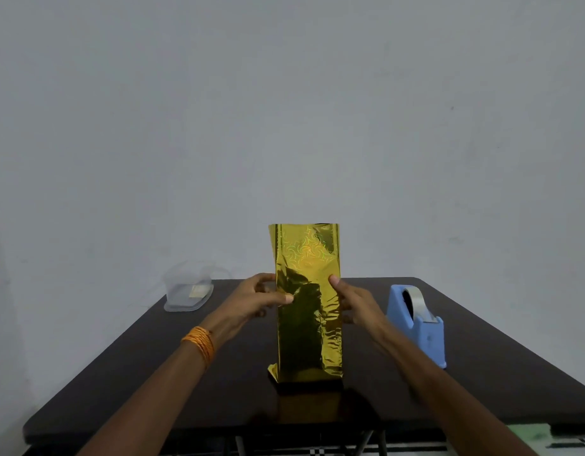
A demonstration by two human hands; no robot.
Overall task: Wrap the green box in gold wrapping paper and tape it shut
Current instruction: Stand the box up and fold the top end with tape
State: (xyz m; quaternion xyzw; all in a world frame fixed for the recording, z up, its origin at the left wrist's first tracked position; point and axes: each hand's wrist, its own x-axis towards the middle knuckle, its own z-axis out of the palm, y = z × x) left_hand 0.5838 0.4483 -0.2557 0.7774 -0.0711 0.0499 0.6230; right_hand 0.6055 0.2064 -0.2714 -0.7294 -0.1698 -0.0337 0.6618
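Green box hidden in upright gold wrapping paper (307, 311), left hand (255, 301) and right hand (354, 304) pinching its sides

Both hands steady the tall gold-wrapped box (307, 301) upright on the dark table (153, 366): left hand (255, 299) and right hand (353, 302) gripping its sides, blue tape dispenser (418, 324) nearby.

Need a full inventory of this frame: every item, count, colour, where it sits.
gold-wrapped package: 1, gold, upright at table centre; no green box showing
tape dispenser: 1, blue, table right
plastic container: 1, clear, table rear left
table: 1, dark, under everything
wall: 1, grey, behind
green item: 1, bottom right corner, unidentifiable
bangles: several, orange, left wrist
left hand: 1, grips package's left edge
right hand: 1, holds package's right edge
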